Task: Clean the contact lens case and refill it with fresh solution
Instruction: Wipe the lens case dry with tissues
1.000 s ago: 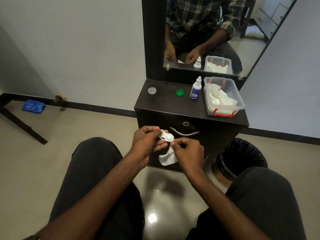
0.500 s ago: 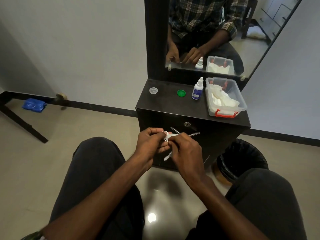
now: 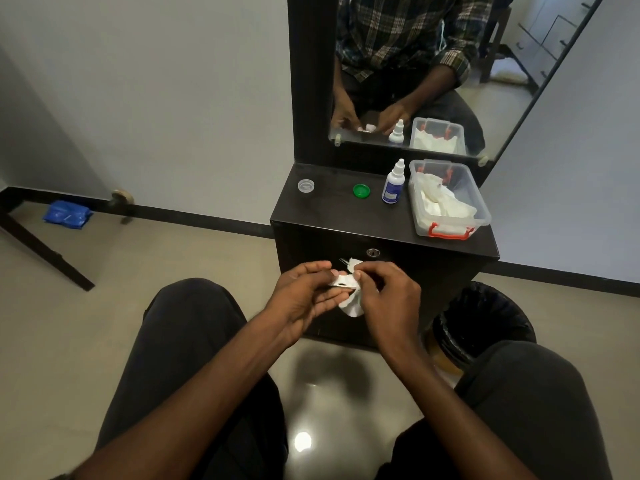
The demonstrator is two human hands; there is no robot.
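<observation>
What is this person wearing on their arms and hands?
Nothing on either: the left hand and right hand are bare, no gloves or rings showing, and both forearms are uncovered. The mirror shows plaid shirt sleeves rolled up near the elbows.

Dark trousers point(image 3: 180, 341), plaid shirt w/ rolled sleeves point(image 3: 398, 32)
</observation>
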